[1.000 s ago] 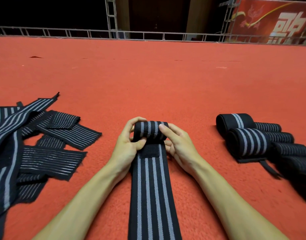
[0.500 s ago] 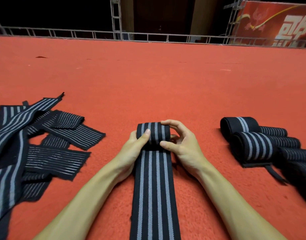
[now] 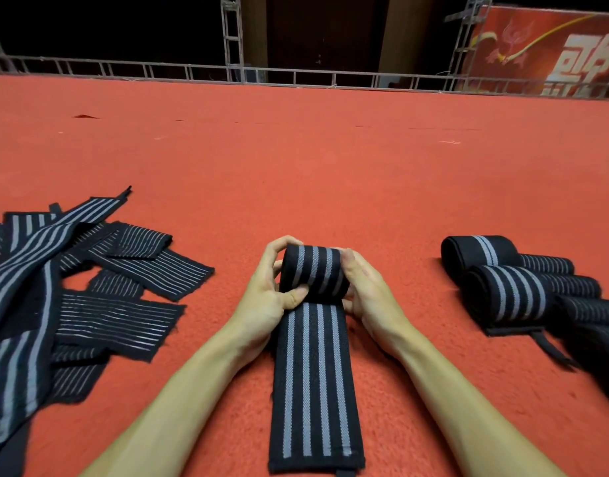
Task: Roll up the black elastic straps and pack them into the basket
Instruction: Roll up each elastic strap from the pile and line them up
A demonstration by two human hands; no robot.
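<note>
Thicker than half a second ago, the roll (image 3: 313, 270) at the far end of the striped strap (image 3: 315, 390) has gained another turn, and both hands have shifted to clasp its ends. At the left, loose straps (image 3: 117, 311) lie in an overlapping flat heap on the red carpet (image 3: 296, 166). They are black, with thin grey lines or broader grey stripes. In the near centre, the left hand (image 3: 265, 301) grips the roll's left end, fingers curled over the top and thumb pressed on its front. The strap is black with four grey stripes along its length. Its unrolled part lies flat, running toward the viewer between the forearms. The right hand (image 3: 373, 301) cups and grips the roll's right end. At the right, several rolled straps (image 3: 506, 290) lie side by side, well apart from the hands. Far right, beyond a metal railing (image 3: 193, 68), a red banner (image 3: 537, 39) shows large pale characters, cut off and unreadable.
</note>
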